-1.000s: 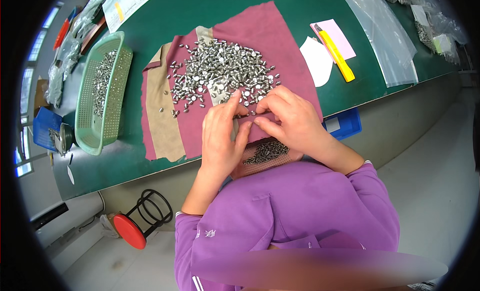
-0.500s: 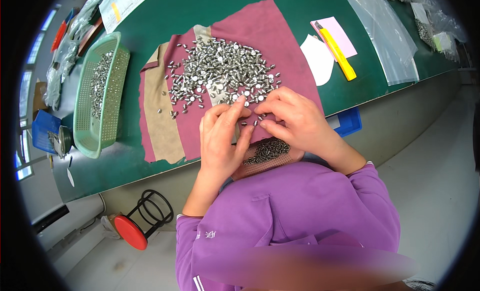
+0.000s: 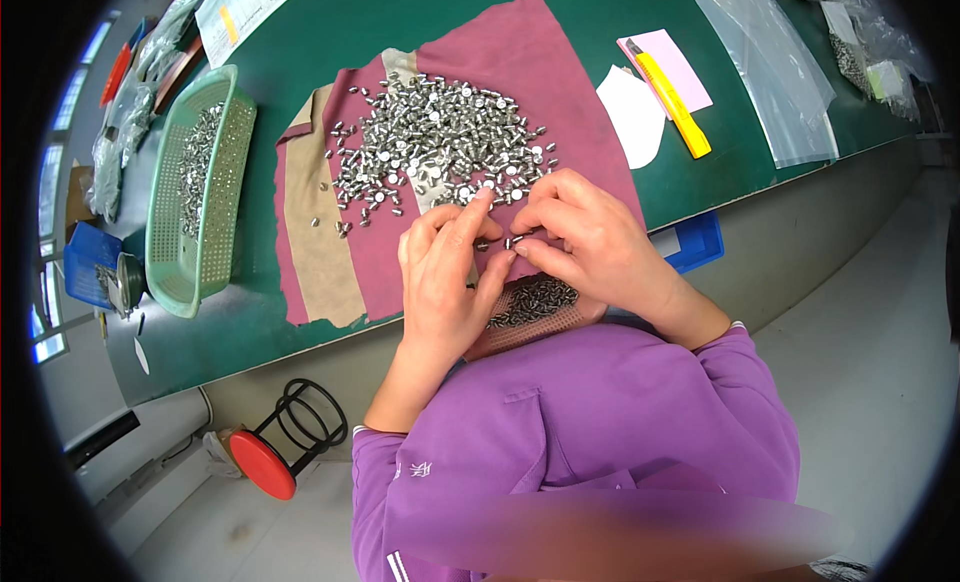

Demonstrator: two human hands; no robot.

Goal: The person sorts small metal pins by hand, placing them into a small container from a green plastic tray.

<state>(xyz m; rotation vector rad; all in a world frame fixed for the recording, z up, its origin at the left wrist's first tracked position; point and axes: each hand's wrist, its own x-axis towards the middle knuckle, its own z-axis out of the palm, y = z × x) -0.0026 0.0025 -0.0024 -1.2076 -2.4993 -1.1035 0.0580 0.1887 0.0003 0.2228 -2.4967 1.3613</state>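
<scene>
A large heap of small shiny metal parts (image 3: 440, 132), stud-like, some showing flat white-looking ends, lies on a maroon and beige cloth (image 3: 590, 132). At the heap's near edge is my left hand (image 3: 440, 262), its thumb and forefinger apart and its other fingers curled. Opposite it, my right hand (image 3: 590, 232) has its thumb and forefinger closed around a small metal part (image 3: 516, 240) at their tips. Another part lies between the two hands, beside the left fingers. Just below the hands, a pink basket (image 3: 535, 332) at the table edge holds many darker-looking metal parts.
A green perforated basket (image 3: 165, 242) with more metal parts stands at the left. To the right lie a yellow cutter knife (image 3: 675, 102), pink paper and a clear plastic bag (image 3: 770, 72). A blue bin (image 3: 697, 244) sits under the table edge; a red stool (image 3: 262, 464) stands lower left.
My right fingertips have drawn closer together over the small metal parts between the hands. My left hand has barely moved. The view has shifted slightly.
</scene>
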